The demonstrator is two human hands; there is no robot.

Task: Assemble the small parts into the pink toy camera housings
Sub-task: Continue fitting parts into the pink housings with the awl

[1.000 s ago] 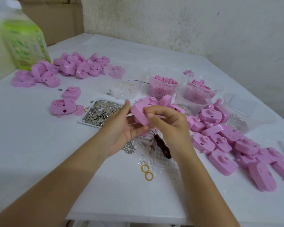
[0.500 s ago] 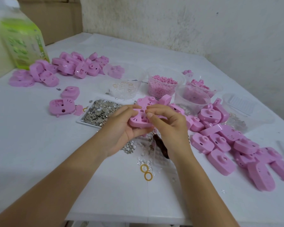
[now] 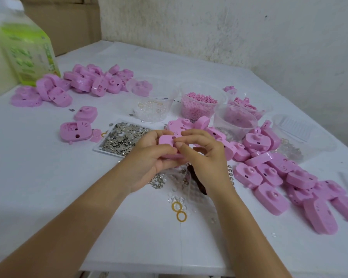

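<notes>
While the left hand (image 3: 149,157) is gripping a pink housing (image 3: 166,143) from below, its fingers curled round the far edge and its thumb lying across the near face, the right hand (image 3: 205,155) is pinching the same housing at its right end with thumb and forefinger closed together; whether a small part is sitting between those fingertips is too small to tell. Both hands are holding the housing just above the white worktop (image 3: 48,187). Just left of the housing a heap of silver metal pieces (image 3: 125,137) is lying, and farther left two loose pink shells (image 3: 75,130) are resting apart from it. Behind the housing a clear tub (image 3: 170,97) of clear discs and rings and a tub of pink pellets (image 3: 189,111) are standing side by side. To the housing's right a long pile of pink housings (image 3: 269,177) is spreading toward the worktop's edge. Nearer the person than the housing, two yellow rings (image 3: 181,216) are lying touching. Far to its left and behind, another pink pile (image 3: 88,81) is sitting beside a green-labelled bottle (image 3: 28,55).
</notes>
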